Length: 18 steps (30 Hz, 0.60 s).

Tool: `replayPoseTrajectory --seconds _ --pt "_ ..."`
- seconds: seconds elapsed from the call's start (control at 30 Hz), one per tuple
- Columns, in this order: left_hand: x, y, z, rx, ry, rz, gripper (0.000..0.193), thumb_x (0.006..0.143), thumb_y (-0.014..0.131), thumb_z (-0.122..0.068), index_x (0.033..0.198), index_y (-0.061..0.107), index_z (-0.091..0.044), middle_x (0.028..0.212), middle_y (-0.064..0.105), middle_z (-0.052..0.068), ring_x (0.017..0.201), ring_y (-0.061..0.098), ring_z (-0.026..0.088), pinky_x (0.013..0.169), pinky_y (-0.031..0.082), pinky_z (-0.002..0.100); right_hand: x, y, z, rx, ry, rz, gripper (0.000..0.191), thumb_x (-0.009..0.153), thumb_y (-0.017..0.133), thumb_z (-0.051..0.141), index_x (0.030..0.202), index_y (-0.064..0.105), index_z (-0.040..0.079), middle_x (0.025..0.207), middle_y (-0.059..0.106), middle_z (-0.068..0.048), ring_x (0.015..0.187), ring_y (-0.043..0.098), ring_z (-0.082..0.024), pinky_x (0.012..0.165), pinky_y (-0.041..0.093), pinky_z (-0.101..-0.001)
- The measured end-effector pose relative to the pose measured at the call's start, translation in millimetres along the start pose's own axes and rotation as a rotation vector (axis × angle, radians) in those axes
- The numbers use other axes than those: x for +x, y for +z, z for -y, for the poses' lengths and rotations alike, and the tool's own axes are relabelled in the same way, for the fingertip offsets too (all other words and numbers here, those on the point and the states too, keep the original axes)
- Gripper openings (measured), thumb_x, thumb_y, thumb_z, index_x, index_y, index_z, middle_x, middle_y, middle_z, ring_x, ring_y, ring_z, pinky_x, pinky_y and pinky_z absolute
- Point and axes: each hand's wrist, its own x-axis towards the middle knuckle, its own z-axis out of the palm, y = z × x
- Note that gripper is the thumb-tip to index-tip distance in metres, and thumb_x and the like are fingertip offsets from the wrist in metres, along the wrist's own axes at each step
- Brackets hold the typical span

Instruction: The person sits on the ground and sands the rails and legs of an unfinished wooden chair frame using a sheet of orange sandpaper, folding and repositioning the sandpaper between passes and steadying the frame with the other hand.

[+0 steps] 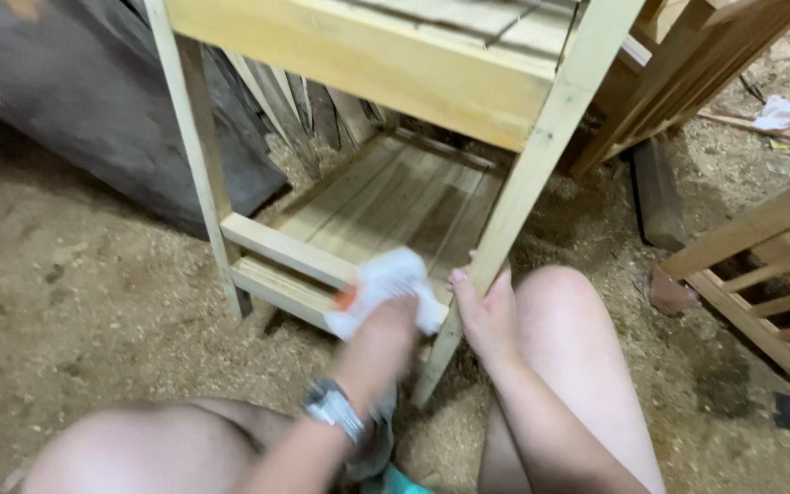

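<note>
A pale wooden stand with a slatted lower shelf (pixel 395 197) stands on a sawdust floor right in front of me. My left hand (pixel 378 337), a watch on its wrist, presses a white cloth-like pad (pixel 386 284) with an orange spot against the lower front rail (pixel 281 247). The pad and hand are blurred by motion. My right hand (pixel 488 316) grips the stand's front right leg (pixel 532 169) low down, with the fingers laid along the wood. My bare knees sit at either side below.
A dark board (pixel 93 101) leans at the left behind the stand. Another slatted wooden frame (pixel 761 265) lies at the right, with more timber pieces (pixel 688 73) at the top right. A white crumpled scrap (pixel 776 112) lies on the sawdust.
</note>
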Motion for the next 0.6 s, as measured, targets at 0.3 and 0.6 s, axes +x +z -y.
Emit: replayPoseTrajectory --seconds 0.3,0.6 --pt "6 -24 -6 0.043 -0.248 0.031 0.034 0.085 0.06 -0.002 0.117 0.07 -0.001 0.113 0.073 0.016 0.108 0.069 0.029 0.094 0.054 0.039 -1 -5 6 -0.176 -0.026 0.024 0.048 0.099 0.065 0.021 0.135 0.043 -0.001 0.101 0.068 -0.008 0.094 0.073 -0.016 0.084 0.06 -0.0306" --pt "5 -19 -1 0.066 -0.147 -0.124 0.03 0.082 0.061 -0.005 0.109 0.075 -0.008 0.119 0.074 0.011 0.113 0.069 0.027 0.098 0.054 0.04 3 -1 -3 -0.028 -0.023 0.032 0.045 0.099 0.064 0.017 0.134 0.043 -0.001 0.101 0.065 -0.008 0.09 0.072 -0.016 0.081 0.059 -0.0309"
